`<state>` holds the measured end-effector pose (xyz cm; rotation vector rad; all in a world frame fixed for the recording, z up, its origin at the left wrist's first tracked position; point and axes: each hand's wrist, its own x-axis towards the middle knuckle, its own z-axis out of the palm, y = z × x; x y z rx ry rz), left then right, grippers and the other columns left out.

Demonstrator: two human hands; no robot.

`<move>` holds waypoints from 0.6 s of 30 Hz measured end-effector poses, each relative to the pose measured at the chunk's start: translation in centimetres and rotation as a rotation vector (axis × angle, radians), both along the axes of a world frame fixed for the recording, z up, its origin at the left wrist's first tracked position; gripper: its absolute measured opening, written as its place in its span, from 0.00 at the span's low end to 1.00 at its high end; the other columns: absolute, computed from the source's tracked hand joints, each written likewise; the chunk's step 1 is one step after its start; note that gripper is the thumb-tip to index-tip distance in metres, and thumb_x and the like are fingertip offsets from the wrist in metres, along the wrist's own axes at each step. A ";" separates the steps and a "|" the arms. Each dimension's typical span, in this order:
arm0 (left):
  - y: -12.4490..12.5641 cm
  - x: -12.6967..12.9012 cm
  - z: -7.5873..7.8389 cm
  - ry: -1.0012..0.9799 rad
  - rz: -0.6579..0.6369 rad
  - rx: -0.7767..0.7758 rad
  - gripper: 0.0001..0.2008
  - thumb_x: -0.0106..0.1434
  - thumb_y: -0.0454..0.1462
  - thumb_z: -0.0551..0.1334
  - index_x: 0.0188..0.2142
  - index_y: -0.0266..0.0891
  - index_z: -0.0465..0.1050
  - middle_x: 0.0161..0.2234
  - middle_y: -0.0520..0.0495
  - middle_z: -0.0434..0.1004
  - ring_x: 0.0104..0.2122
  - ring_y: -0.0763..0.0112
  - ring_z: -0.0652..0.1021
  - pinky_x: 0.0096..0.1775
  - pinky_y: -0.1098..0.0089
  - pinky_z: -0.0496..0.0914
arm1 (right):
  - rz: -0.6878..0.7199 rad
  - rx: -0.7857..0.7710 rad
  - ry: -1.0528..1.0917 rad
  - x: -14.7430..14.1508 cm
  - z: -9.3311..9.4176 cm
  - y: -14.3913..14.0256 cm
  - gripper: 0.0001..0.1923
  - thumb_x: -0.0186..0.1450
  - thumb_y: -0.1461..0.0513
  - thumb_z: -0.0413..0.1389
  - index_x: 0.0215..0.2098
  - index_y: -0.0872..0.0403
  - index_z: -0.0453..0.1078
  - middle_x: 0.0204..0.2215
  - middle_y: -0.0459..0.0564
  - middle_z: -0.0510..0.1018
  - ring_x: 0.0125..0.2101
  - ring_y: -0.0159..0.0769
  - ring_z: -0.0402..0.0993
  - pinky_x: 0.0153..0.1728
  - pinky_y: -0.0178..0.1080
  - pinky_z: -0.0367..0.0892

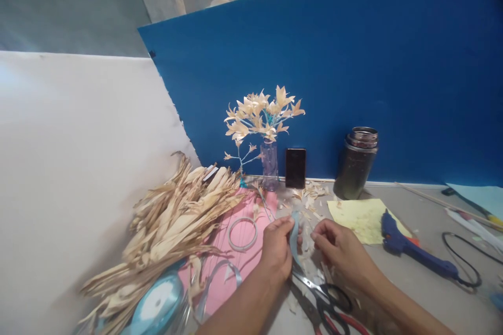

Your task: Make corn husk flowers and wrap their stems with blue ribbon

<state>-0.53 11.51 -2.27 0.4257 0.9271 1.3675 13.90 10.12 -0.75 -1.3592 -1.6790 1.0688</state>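
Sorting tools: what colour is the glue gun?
Dark blue glue gun, orange trigger; head view.

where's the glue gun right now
The blue glue gun lies on the grey table, right of the right hand, beside the yellow paper.

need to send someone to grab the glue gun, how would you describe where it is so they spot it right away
Start at the big blue board standing at the back of the table, then drop to the dark metal flask at its foot. Just right of the yellow paper in front of that flask lies the glue gun: the only dark blue tool, with an orange trigger and trailing black cord.
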 end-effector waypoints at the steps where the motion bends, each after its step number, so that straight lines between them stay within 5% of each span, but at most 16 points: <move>1: 0.0 0.0 0.0 0.004 0.000 -0.003 0.12 0.45 0.36 0.74 0.23 0.33 0.73 0.19 0.50 0.72 0.18 0.77 0.70 0.23 0.74 0.65 | 0.008 -0.005 0.004 0.0 0.0 0.0 0.10 0.62 0.55 0.50 0.26 0.49 0.63 0.14 0.39 0.67 0.17 0.33 0.65 0.21 0.34 0.58; 8: 0.1 -0.2 -0.1 -0.005 0.054 -0.017 0.11 0.45 0.34 0.73 0.25 0.34 0.73 0.22 0.50 0.73 0.22 0.74 0.74 0.26 0.73 0.68 | 0.057 0.101 -0.111 -0.6 -0.7 -0.4 0.09 0.62 0.58 0.52 0.25 0.51 0.66 0.16 0.40 0.69 0.19 0.33 0.66 0.23 0.34 0.59; 15: 0.4 -0.5 -0.7 0.040 0.026 -0.075 0.11 0.50 0.37 0.71 0.28 0.35 0.71 0.20 0.50 0.73 0.17 0.73 0.72 0.23 0.71 0.67 | -0.202 0.276 0.085 0.5 1.4 -1.2 0.13 0.65 0.51 0.53 0.31 0.51 0.69 0.20 0.43 0.73 0.21 0.34 0.71 0.25 0.34 0.65; 18: 0.4 -0.5 -0.8 0.039 0.027 -0.065 0.11 0.50 0.37 0.71 0.28 0.35 0.71 0.19 0.49 0.73 0.17 0.73 0.72 0.22 0.72 0.66 | -0.115 0.290 0.003 0.5 1.1 -1.3 0.12 0.66 0.52 0.53 0.30 0.50 0.69 0.22 0.44 0.74 0.23 0.35 0.71 0.26 0.35 0.64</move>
